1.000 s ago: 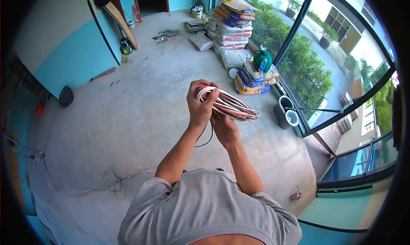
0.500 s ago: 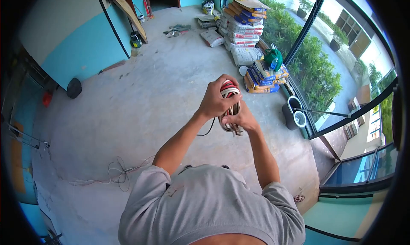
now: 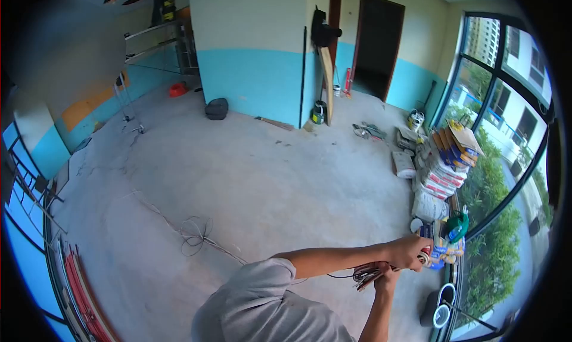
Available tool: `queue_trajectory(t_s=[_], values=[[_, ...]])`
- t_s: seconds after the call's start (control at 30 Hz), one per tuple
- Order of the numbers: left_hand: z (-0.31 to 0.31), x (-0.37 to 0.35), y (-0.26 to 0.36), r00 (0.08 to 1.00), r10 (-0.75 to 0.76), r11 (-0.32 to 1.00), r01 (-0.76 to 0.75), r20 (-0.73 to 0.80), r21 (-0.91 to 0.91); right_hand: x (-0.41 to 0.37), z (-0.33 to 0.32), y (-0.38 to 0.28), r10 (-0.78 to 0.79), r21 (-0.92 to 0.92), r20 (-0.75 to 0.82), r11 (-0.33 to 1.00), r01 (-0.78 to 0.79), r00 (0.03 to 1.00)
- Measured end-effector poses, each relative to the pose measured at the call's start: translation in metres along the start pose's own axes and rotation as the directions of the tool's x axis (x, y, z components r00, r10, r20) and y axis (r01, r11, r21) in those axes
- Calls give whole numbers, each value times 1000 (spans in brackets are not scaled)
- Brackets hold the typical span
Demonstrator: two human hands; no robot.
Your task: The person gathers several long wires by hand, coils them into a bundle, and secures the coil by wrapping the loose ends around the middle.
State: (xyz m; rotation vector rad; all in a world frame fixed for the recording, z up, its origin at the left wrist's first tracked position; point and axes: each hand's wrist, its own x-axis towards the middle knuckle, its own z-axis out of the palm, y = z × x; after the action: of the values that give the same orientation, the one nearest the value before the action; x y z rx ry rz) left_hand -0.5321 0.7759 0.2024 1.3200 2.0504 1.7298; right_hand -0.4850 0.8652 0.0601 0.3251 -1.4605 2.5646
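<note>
My left hand (image 3: pixel 406 252) reaches across to the right of the view, its fingers wrapped around a coiled cable (image 3: pixel 367 273). Red and white loops of the bundle show past the knuckles, and darker strands stick out toward the left. Just below, my right hand (image 3: pixel 388 274) is closed on the same bundle; its fingers are partly hidden. One dark strand trails left from the coil. On the floor further left lies a loose tangle of thin wire (image 3: pixel 199 237), which runs back toward my sleeve.
Stacked bags (image 3: pixel 438 181) line the window side, with a green watering can (image 3: pixel 458 225) on a nearer pile. Dark buckets (image 3: pixel 438 306) stand close by. A black bag (image 3: pixel 216 109) rests against the blue wall. Long red pipes (image 3: pixel 86 294) lie at lower left.
The view has swung left and up, so the hands and cable now appear lower right. Both hands keep hold of the coil. More wall, the doorway and the red pipes have come into sight.
</note>
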Motion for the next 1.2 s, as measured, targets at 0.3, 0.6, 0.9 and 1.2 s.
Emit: queue_trajectory(t_s=[0.3, 0.6, 0.9, 1.2], values=[[-4, -70, -36, 997, -38, 963, 53, 61, -265, 18, 24, -46, -184, 199, 72, 966, 167, 980], [-38, -101, -24, 904, -328, 859, 407, 275, -311, 30, 73, -97, -117, 375, -29, 919, 119, 993], [-6, -120, -42, 952, -225, 534, 297, 206, -791, 56, 61, -124, -226, 440, -200, 848, 294, 953], [32, -95, -33, 950, -160, 650, -102, -267, -753, 59, 75, -122, -273, 522, -375, 728, 445, 886]])
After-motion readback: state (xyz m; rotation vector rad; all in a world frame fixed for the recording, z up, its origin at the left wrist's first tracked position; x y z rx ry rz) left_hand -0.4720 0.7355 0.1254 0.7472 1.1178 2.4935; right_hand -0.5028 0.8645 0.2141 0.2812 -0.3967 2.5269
